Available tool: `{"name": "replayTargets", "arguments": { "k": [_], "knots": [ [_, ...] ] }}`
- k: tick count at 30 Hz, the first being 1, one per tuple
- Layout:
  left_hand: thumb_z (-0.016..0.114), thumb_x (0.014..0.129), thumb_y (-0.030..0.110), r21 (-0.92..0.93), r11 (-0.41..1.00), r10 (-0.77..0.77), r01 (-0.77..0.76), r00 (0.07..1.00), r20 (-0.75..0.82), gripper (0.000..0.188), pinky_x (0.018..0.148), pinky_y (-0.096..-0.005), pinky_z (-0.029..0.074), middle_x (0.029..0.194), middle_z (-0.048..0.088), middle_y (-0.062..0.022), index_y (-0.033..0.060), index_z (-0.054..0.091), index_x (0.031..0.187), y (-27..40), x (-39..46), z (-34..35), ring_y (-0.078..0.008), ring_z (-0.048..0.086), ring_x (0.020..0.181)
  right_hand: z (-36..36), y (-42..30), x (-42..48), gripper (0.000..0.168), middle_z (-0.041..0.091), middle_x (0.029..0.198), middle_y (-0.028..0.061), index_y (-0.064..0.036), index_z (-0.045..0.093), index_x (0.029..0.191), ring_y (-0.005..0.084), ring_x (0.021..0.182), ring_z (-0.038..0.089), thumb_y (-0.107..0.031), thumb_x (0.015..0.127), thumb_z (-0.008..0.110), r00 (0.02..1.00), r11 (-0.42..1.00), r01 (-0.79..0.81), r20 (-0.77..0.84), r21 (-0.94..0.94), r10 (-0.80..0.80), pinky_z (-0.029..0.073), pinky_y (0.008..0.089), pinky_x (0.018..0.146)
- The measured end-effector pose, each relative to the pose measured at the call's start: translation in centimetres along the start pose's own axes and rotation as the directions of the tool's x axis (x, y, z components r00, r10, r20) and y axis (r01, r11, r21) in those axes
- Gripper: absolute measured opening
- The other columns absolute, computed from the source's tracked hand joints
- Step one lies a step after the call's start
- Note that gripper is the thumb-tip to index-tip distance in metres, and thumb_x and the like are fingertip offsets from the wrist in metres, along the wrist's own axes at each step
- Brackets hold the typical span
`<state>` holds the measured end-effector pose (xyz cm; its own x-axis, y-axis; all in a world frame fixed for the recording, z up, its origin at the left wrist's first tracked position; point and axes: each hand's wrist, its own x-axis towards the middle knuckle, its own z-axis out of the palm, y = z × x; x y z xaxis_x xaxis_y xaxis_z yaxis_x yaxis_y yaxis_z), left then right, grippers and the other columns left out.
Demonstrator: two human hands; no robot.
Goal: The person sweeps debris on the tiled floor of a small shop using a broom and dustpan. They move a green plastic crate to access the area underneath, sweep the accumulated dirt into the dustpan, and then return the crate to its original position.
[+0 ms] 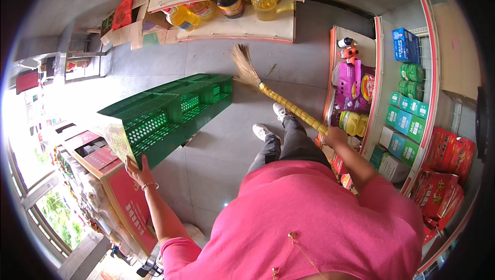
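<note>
My right hand grips the upper end of a straw broom with a yellow wrapped handle. Its bristles fan out over the grey tiled floor, just beyond the far end of a green plastic rack. That rack has perforated panels and several compartments, and it is tilted. At its near end, my left hand has hold of the rack's edge, thumb on the green side and fingers by the pale end panel. Some bits of debris lie right of the bristles.
Ahead, a shelf carries oil and sauce bottles. Shelving at my right holds boxes, cans and red packets. Left, a red carton stands below the rack's near end. My shoes are close to the broom handle.
</note>
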<state>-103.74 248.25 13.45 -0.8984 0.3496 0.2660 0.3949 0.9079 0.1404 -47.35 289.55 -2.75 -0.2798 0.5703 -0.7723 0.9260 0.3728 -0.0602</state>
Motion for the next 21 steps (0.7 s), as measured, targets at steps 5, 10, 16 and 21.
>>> {"name": "replayTargets", "arguments": {
  "k": [5,10,16,21],
  "knots": [
    [0.072,0.074,0.048,0.181,0.977,-0.110,0.111,0.994,-0.016,0.068,0.093,-0.0498,0.038,0.111,0.052,-0.0232,-0.0004,0.048,0.116,1.5,0.2,0.2,-0.0381,0.049,0.107,0.5,-0.6,-0.5,0.032,0.067,0.091,0.0152,-0.010,0.065,0.100,0.0323,0.086,0.065,-0.027,0.073,0.062,0.988,0.992,-0.007,0.157,0.126,-0.013,0.051,0.0449,0.074],
    [0.071,0.072,0.050,0.294,0.927,-0.222,0.231,0.973,-0.064,0.064,0.085,-0.0513,0.041,0.096,0.054,-0.0250,-0.0031,0.047,0.100,5.1,1.9,0.2,-0.0407,0.052,0.094,3.9,-8.3,5.6,0.022,0.061,0.058,0.0119,-0.001,0.063,0.084,0.0216,0.048,0.062,-0.015,0.068,0.064,0.911,0.853,0.028,0.338,0.521,-0.236,0.048,0.0369,0.046],
    [0.071,0.073,0.041,0.301,0.932,-0.191,0.201,0.980,-0.061,0.055,0.084,-0.0512,0.041,0.093,0.053,-0.0231,-0.0017,0.045,0.096,7.4,3.7,0.6,-0.0410,0.051,0.092,8.1,-15.5,12.4,0.019,0.062,0.059,0.0140,0.001,0.065,0.085,0.0255,0.049,0.063,-0.013,0.071,0.064,0.926,0.974,0.109,-0.376,0.201,-0.026,0.052,0.0389,0.048],
    [0.071,0.073,0.038,0.289,0.941,-0.162,0.176,0.984,-0.072,0.051,0.084,-0.0505,0.040,0.092,0.052,-0.0210,0.0001,0.043,0.093,7.1,3.7,1.5,-0.0399,0.050,0.092,4.9,-12.4,8.9,0.018,0.062,0.057,0.0128,0.001,0.064,0.082,0.0253,0.045,0.061,-0.014,0.072,0.064,0.973,0.940,0.107,0.162,0.323,-0.167,0.052,0.0395,0.047]
  ]
}}
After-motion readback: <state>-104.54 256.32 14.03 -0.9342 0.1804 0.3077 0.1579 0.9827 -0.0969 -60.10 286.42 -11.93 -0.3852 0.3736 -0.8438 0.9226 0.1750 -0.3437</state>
